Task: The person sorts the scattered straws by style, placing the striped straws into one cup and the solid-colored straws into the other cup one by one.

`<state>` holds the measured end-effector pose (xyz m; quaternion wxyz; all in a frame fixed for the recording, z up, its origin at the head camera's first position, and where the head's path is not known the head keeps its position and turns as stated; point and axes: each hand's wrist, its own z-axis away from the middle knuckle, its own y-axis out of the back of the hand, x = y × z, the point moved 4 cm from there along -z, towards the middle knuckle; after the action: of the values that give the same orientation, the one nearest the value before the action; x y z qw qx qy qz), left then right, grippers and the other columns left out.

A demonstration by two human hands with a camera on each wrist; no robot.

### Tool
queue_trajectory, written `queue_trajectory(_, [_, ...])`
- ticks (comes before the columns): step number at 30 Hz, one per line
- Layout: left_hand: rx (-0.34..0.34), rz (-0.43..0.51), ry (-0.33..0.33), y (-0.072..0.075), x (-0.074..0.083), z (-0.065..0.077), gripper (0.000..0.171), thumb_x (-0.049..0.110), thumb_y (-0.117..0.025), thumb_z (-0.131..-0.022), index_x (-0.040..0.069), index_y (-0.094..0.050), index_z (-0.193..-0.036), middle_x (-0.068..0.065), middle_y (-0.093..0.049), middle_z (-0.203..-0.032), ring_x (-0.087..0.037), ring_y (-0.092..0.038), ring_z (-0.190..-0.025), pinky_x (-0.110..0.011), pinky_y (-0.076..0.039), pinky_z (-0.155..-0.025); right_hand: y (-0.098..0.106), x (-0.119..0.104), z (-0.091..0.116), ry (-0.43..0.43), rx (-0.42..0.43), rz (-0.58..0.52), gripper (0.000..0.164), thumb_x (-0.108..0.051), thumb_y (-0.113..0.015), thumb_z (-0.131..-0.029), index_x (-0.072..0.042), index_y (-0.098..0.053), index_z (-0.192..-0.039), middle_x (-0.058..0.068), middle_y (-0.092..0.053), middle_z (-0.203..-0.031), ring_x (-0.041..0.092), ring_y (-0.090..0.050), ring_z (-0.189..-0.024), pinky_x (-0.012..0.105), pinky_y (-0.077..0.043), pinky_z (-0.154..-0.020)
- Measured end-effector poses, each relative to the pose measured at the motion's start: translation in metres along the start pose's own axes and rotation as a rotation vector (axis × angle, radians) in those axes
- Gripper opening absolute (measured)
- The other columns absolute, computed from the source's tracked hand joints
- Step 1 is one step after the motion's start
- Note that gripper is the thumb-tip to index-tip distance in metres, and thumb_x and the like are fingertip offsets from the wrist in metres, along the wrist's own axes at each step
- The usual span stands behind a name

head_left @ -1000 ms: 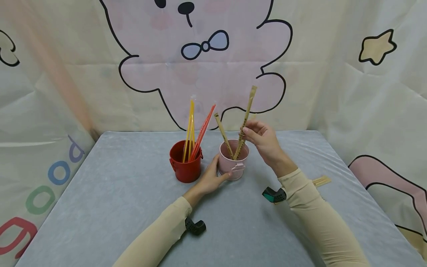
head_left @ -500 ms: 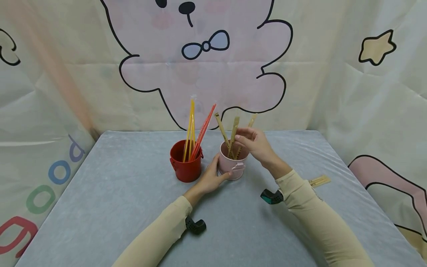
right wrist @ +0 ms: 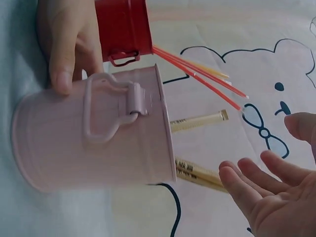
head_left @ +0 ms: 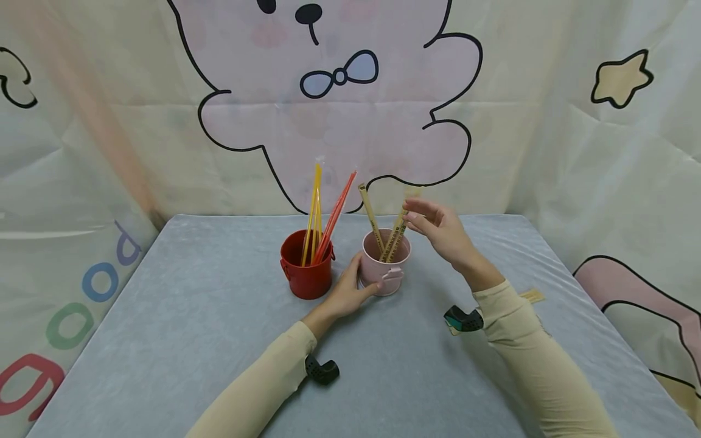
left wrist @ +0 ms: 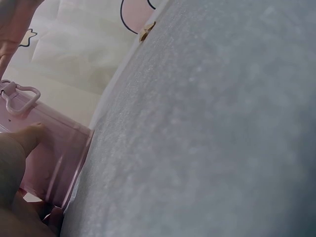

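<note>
My left hand [head_left: 342,295] grips the small pink metal bucket [head_left: 378,275] low on its side, with the thumb on the front. Several tan sticks in clear printed wrappers, like packaged disposable chopsticks [head_left: 372,220], lean inside it; one tilts left, the others right. Beside the right-leaning ones is my right hand [head_left: 446,234]. The right wrist view shows its thumb well apart from its fingers [right wrist: 271,182], which are loosely bent with nothing gripped; the fingertips overlap the ends of the chopsticks [right wrist: 197,174] there.
A red bucket [head_left: 309,283] just left of the pink one holds yellow straws [head_left: 316,207] and red straws [head_left: 338,210]. More tan wrapped sticks [head_left: 532,296] lie on the grey-blue cloth [head_left: 219,316], partly hidden by the right sleeve. A printed curtain [head_left: 131,152] hangs behind.
My right hand lowered a chopstick into the pink bucket, brought it over beside the right-leaning one and loosened its fingers, moving right. My left hand stayed on the bucket.
</note>
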<state>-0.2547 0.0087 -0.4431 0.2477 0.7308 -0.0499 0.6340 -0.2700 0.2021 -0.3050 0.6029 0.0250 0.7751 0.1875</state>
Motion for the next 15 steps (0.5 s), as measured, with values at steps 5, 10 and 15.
queue_trajectory(5, [-0.002,0.008,0.002,0.000,0.000,-0.001,0.080,0.020,-0.069,-0.096,0.015,-0.021,-0.160,-0.008,-0.029,-0.166,-0.024,-0.023,-0.157,-0.049,-0.019,-0.128,0.011,0.000,0.008,0.021,-0.023,0.061,0.043,-0.019,-0.050,-0.107,0.004,-0.048,-0.143,0.020,-0.055,-0.143,0.010,-0.064,-0.121,0.019,-0.052,-0.101])
queue_trajectory(10, [0.000,-0.007,-0.005,-0.001,-0.004,-0.002,0.081,0.020,-0.069,-0.095,0.014,-0.020,-0.160,-0.008,-0.029,-0.166,-0.023,-0.024,-0.156,-0.048,-0.019,-0.128,0.028,0.003,0.023,0.087,-0.039,0.080,0.036,-0.015,-0.052,-0.106,0.003,-0.054,-0.137,-0.008,-0.065,-0.127,0.005,-0.067,-0.115,0.014,-0.052,-0.097])
queue_trajectory(15, [0.000,-0.005,0.008,-0.001,-0.005,-0.001,0.082,0.020,-0.069,-0.095,0.015,-0.019,-0.160,-0.007,-0.028,-0.166,-0.022,-0.023,-0.156,-0.047,-0.020,-0.129,0.045,0.010,0.037,0.110,-0.084,0.089,0.032,-0.009,-0.052,-0.105,0.001,-0.056,-0.135,-0.017,-0.065,-0.123,-0.001,-0.067,-0.111,0.014,-0.052,-0.096])
